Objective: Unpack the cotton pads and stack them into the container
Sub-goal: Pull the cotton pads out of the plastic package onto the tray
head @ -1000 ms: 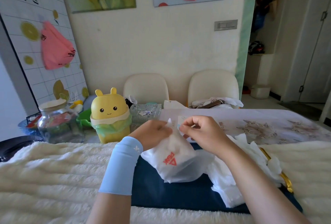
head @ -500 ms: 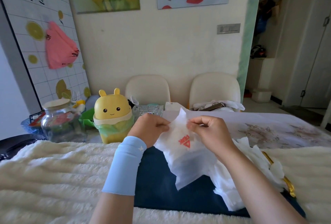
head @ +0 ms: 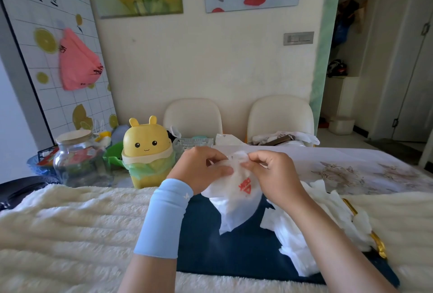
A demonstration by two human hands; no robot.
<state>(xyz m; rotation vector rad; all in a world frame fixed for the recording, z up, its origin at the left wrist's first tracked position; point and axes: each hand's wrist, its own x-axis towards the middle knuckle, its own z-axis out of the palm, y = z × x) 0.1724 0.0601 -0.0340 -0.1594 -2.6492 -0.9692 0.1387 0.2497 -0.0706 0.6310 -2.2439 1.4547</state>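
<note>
Together, left hand [head: 202, 169] and right hand [head: 274, 173] pinch packet [head: 236, 203] at top edge.

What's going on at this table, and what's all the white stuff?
A person is opening a white plastic packet with a red mark, pinching its top edge with the left hand and the right hand above a dark blue mat. A heap of what look like loose cotton pads lies on the mat beside the right forearm. Nothing appears stacked in a container yet.
</note>
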